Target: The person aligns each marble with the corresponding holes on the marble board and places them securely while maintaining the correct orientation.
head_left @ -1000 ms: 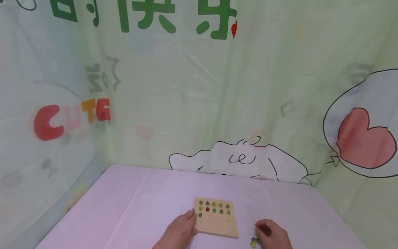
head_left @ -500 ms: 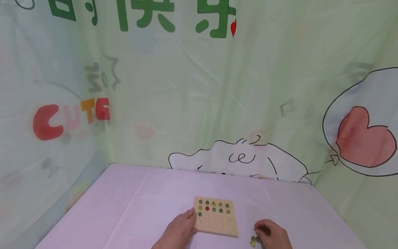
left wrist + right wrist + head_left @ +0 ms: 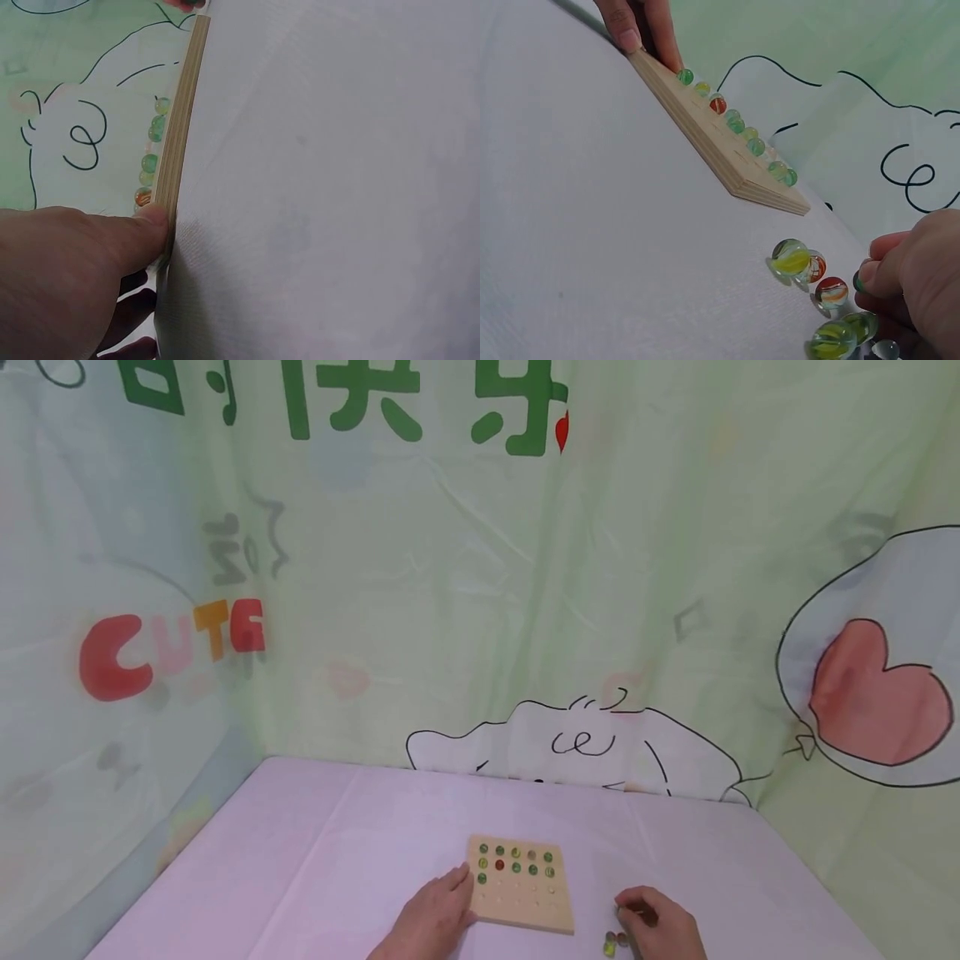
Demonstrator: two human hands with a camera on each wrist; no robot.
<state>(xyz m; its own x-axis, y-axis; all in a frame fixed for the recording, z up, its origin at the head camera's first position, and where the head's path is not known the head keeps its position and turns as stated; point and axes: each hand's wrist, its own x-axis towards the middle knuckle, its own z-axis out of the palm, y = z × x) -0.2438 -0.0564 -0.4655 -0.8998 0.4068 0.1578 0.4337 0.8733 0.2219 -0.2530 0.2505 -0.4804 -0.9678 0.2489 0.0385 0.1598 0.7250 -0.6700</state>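
Observation:
A square wooden board with rows of small hollows lies on the table. Glass marbles fill its two far rows, mostly green and yellow with one red marble; another green one sits at the left of the third row. My left hand holds the board at its near left corner, thumb against the near edge and fingers along the left side. To the board's right, my right hand pinches a green marble, mostly hidden by the fingertips, low over the table beside several loose marbles.
The table wears a pale pink cloth. Behind it hangs a light green curtain with printed drawings, and another curtain closes off the left side. Loose yellow-green marbles lie under the right hand.

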